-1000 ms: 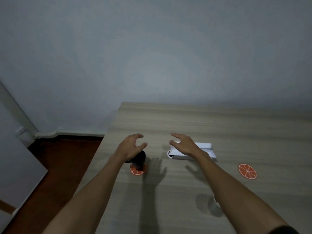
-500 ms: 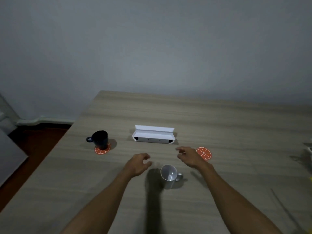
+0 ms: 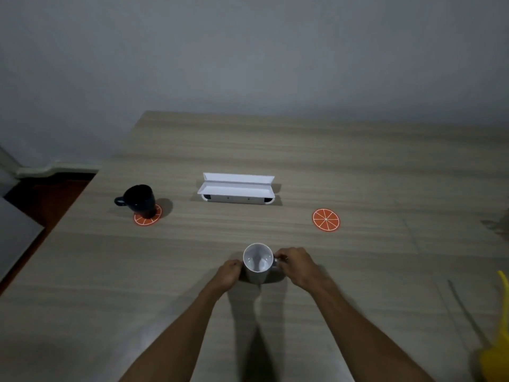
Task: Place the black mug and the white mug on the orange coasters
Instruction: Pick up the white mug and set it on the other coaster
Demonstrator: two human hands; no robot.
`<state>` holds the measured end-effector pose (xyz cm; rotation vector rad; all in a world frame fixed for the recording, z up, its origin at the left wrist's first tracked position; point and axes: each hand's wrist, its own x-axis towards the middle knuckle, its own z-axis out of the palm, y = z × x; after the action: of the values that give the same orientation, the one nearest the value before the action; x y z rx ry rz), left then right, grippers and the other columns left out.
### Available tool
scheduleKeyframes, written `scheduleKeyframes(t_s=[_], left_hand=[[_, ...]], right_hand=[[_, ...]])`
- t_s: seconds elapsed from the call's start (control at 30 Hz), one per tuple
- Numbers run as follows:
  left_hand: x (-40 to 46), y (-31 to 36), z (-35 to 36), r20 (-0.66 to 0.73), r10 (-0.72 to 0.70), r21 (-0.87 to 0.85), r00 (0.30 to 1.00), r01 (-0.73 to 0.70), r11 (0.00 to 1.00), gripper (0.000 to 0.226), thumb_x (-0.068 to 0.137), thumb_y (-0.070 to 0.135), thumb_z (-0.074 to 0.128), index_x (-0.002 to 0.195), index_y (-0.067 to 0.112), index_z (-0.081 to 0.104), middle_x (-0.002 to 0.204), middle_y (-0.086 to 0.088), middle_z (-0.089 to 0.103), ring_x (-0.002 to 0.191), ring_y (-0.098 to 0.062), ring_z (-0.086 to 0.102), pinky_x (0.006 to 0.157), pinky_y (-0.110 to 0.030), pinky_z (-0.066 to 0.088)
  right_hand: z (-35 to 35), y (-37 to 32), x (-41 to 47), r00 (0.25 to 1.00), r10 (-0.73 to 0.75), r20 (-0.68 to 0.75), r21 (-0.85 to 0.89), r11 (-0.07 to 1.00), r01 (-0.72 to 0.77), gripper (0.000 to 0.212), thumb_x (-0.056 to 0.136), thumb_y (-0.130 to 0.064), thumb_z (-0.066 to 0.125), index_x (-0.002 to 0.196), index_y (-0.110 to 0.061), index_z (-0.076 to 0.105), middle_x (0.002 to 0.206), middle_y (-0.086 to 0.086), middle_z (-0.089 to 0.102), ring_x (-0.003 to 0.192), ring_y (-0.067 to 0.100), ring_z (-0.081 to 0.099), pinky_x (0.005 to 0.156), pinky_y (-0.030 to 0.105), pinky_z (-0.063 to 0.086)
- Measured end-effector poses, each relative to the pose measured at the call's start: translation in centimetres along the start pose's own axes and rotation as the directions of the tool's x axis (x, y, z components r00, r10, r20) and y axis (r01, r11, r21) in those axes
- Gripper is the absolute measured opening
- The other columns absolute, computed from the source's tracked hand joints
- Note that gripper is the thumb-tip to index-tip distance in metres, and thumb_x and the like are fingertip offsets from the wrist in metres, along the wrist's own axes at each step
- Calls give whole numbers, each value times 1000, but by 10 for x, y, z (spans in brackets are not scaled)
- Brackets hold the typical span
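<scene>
The white mug (image 3: 257, 261) stands upright on the wooden table (image 3: 275, 150) near me, its handle to the right. My left hand (image 3: 228, 273) presses against the mug's left side. My right hand (image 3: 297, 267) is closed around the handle. The black mug (image 3: 138, 201) sits on the left orange coaster (image 3: 147, 218), handle pointing left. The right orange coaster (image 3: 325, 219) lies bare, to the right of and beyond the white mug.
A white open box (image 3: 236, 188) stands between the two coasters, further back. A yellow object (image 3: 495, 340) shows at the right edge. The table's left edge drops to a dark red floor (image 3: 41, 194). A grey wall is behind.
Both hands left the black mug's area and came down to the white mug. They closed onto it from each side; half a second ago they hovered open above it.
</scene>
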<state>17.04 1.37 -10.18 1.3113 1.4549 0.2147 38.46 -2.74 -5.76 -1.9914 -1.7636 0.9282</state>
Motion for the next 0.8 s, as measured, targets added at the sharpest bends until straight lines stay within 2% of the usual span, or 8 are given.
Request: scheduleKeyframes(t_s=[0.13,0.27,0.4,0.5,0.6,0.63,0.73,0.8], left_hand=[[-12,18,2,75,-107,-235,991,122,964,27,98,21,40,89,17,65,75,-2,63,58,-9,56,52,-20,42],[-29,33,-16,188,-113,-431,976,186,883,26,96,30,47,96,8,61,86,-13,60,72,-25,60,72,-32,53],[-28,57,-41,237,-55,-477,970,166,863,45,97,44,49,99,0,58,88,-17,60,85,-31,63,94,-42,53],[-24,86,-56,256,-9,-493,967,139,859,46,98,45,48,99,-1,54,84,-16,56,81,-29,62,91,-39,54],[-17,115,-62,248,56,-473,967,70,879,52,102,43,38,105,-6,56,88,-17,59,85,-29,61,95,-42,51],[-16,123,-62,250,74,-456,965,50,888,55,103,43,35,109,-8,56,91,-18,60,87,-29,61,95,-42,51],[-10,148,-59,259,116,-421,959,4,907,58,104,42,31,119,-9,54,94,-19,60,87,-29,61,84,-37,54],[-8,163,-53,285,134,-417,949,-4,909,52,105,41,26,118,-2,53,92,-17,59,84,-27,60,79,-34,53]], right_hand=[[-8,-3,-1,1000,0,-6,1,1000,0,13,78,-11,66,87,-18,74,87,7,75,78,18,66,75,30,52],[-29,-21,-1,999,13,-31,50,999,-11,9,77,-12,70,81,-19,75,85,6,76,80,18,70,78,32,55],[-61,-46,-4,997,-12,-72,47,999,15,9,77,-14,73,83,-20,75,87,5,75,82,18,69,78,33,55],[-86,-61,-5,992,-6,-123,60,998,13,12,78,-14,73,80,-25,72,85,1,74,79,14,69,76,31,55],[-108,-73,-6,980,13,-196,63,998,-1,10,77,-16,74,81,-25,74,79,-7,72,72,4,66,67,11,49],[-115,-74,-5,976,23,-217,67,998,-9,10,77,-16,74,79,-27,74,78,-8,73,72,4,66,67,10,50],[-130,-67,-1,961,41,-272,78,997,-21,16,74,-19,75,71,-34,71,82,-4,76,79,11,70,78,30,56],[-140,-61,2,953,40,-299,71,997,-20,10,74,-16,75,78,-26,74,84,-2,76,80,11,69,80,28,56]])
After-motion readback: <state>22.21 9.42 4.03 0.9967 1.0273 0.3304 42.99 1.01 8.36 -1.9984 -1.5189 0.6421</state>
